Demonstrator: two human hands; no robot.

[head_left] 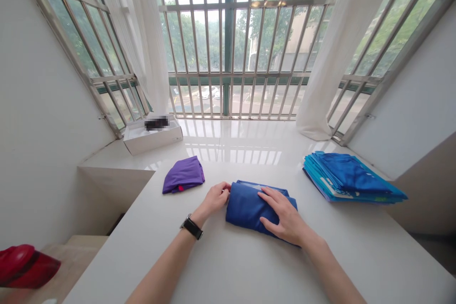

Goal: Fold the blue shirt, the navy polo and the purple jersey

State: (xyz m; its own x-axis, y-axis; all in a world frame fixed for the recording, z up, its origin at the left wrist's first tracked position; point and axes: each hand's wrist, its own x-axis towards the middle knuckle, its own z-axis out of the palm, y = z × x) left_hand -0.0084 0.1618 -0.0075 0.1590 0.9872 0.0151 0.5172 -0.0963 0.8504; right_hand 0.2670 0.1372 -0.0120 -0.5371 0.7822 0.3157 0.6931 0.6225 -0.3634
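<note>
- red thing (pixel 24 266): far left of the left grip and closer to the person. It's off the desk on a lower wooden surface; can't tell what it is.
- white box (pixel 153 135): well beyond the left grip and to its left, on the glossy window ledge. A blurred dark item lies on top.
- purple cloth (pixel 183 175): folded small on the desk (pixel 231 266), near the left grip, just beyond and left of it, not touching.
- wristwatch (pixel 192 227): dark strap, on the wrist right behind the left grip.
- left grip (pixel 215 198): fingers curled closed on the left edge of the blue cloth, looks like a pinch at the fold.
- blue cloth (pixel 245 206): thick folded packet lying mid-desk between the two grips, touched by both.
- right grip (pixel 285 218): flat and spread, palm down on the right half of the blue cloth. It clasps nothing, only presses.
- Doing it well (my read): keep the flat palm weighted so the layers don't slide. Let the pinching side square the edge against it. Smooth from the right grip toward the left grip so no air bump stays under the fold. The fabric looks slick, so it could spring open if the pressure lifts early.
- blue stack (pixel 351 178): a pile of flat blue pieces well right of the right grip and a bit beyond it, on the desk.
- curtain (pixel 342 42): white, hanging far beyond the right grip at the barred window.
</note>
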